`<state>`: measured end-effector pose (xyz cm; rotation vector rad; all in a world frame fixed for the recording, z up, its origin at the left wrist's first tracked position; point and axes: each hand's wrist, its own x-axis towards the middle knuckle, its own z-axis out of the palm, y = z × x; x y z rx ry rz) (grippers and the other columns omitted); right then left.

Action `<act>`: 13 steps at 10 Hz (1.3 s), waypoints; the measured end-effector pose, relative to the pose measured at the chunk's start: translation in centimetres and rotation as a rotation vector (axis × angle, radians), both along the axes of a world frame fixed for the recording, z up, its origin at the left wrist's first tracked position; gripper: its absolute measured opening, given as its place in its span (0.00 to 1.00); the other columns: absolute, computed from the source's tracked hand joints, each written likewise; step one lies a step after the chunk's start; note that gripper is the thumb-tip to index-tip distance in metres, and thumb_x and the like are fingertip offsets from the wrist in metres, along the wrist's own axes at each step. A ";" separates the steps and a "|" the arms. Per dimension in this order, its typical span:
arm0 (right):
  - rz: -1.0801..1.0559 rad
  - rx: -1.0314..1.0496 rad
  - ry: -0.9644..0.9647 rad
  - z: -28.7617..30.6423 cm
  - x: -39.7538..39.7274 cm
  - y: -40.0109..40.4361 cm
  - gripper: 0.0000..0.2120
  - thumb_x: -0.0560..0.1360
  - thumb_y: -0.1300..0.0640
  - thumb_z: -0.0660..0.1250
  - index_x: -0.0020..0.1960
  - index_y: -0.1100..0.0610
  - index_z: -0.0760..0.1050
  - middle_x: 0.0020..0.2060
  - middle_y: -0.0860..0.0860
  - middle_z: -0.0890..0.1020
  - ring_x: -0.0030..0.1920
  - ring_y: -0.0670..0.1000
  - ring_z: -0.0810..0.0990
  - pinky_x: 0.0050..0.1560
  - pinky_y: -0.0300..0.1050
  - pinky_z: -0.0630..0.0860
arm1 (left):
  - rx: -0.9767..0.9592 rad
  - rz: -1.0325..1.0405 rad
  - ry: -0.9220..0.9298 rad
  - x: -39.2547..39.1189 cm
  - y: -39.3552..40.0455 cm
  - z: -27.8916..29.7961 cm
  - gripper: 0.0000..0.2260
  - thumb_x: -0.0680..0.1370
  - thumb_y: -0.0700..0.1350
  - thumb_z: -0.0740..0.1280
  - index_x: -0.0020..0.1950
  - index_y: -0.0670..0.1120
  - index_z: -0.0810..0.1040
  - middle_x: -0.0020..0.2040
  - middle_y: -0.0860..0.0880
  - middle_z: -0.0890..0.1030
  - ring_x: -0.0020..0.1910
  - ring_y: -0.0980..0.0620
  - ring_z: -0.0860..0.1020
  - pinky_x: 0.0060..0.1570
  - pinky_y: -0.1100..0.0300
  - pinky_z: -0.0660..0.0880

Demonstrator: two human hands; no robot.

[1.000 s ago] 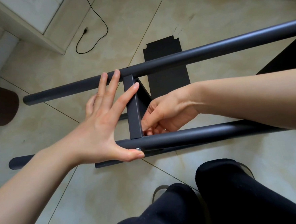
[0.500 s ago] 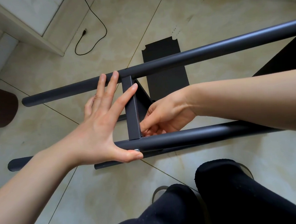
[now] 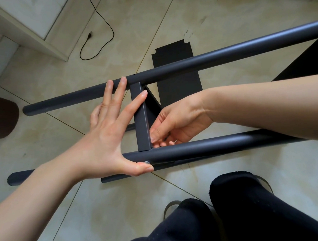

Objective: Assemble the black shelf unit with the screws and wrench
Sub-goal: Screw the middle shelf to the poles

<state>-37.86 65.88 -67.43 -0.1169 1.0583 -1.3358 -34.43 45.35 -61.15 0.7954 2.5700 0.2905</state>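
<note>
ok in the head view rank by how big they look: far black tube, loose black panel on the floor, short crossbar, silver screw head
1. far black tube, spanning most of the frame
2. loose black panel, partly hidden behind that tube
3. short crossbar
4. silver screw head, tiny, beside the left hand thumb

The panel lies farther away, so its true size is unsure.

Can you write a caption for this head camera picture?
Left hand thumbs a screw into the shelf frame while the right hand works behind the crossbar.

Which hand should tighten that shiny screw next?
Probably the right hand: its fingers already work at the crossbar joint. The left hand is spread, bracing both tubes, thumb beside the screw.
</note>
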 end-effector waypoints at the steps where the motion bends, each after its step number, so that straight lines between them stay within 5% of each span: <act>1: -0.029 0.012 -0.008 -0.1 0.2 -0.2 0.17 0.80 0.63 0.62 0.35 0.62 0.80 0.28 0.52 0.79 0.27 0.44 0.76 0.30 0.34 0.75 | -0.002 0.001 -0.002 0.0 0.0 0.0 0.57 0.59 0.73 0.69 0.81 0.64 0.41 0.80 0.56 0.30 0.78 0.50 0.28 0.73 0.41 0.39; 6: -0.022 0.094 0.010 -0.3 0.6 -0.8 0.10 0.82 0.58 0.62 0.43 0.59 0.74 0.29 0.49 0.76 0.29 0.44 0.75 0.36 0.35 0.77 | -0.013 -0.003 -0.003 0.0 0.1 0.0 0.58 0.59 0.73 0.69 0.81 0.64 0.41 0.80 0.55 0.30 0.78 0.49 0.27 0.73 0.40 0.39; 8: 0.003 0.070 -0.035 0.2 -0.1 -0.1 0.10 0.80 0.60 0.62 0.41 0.60 0.76 0.31 0.51 0.78 0.27 0.44 0.74 0.30 0.33 0.73 | -0.003 -0.004 0.001 -0.1 0.0 -0.1 0.57 0.59 0.73 0.69 0.81 0.64 0.42 0.80 0.55 0.30 0.78 0.49 0.28 0.73 0.41 0.39; 10: 0.008 0.084 -0.023 -0.4 0.6 -0.8 0.09 0.80 0.59 0.62 0.42 0.59 0.74 0.30 0.50 0.78 0.34 0.47 0.78 0.47 0.42 0.78 | 0.001 -0.008 0.007 -0.1 -0.1 -0.2 0.57 0.59 0.74 0.69 0.81 0.64 0.41 0.80 0.55 0.30 0.78 0.49 0.28 0.72 0.41 0.39; 13: -0.041 0.069 -0.043 -0.2 0.0 -0.2 0.09 0.79 0.62 0.63 0.41 0.61 0.77 0.31 0.52 0.79 0.29 0.44 0.75 0.31 0.34 0.75 | -0.005 -0.004 0.004 -0.1 0.1 0.0 0.58 0.58 0.74 0.69 0.81 0.65 0.41 0.80 0.56 0.30 0.78 0.49 0.28 0.72 0.42 0.38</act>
